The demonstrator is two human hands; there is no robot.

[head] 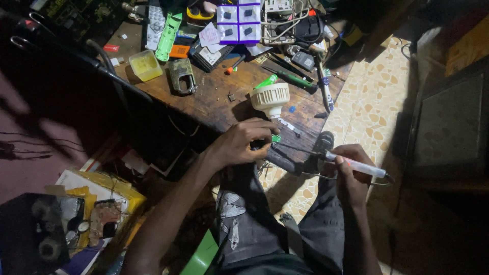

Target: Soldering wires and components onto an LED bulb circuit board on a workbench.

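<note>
At the near edge of the wooden table [214, 102], a small green part [276, 138] is pinched in the closed left hand [243, 143] (mostly hidden by fingers). A white soldering iron [356, 165] is gripped in the closed right hand [351, 175], tip towards the part. A white bulb housing [270, 98] is seen just behind.

The left hand [243, 142] hides the small part it pinches.

Bare wood lies open on the desk [214, 102] between the yellow tub [145, 65] and the white bulb housing [270, 97]. The far edge is crowded with tools and boxes, and pens [326, 86] block the right side.
</note>
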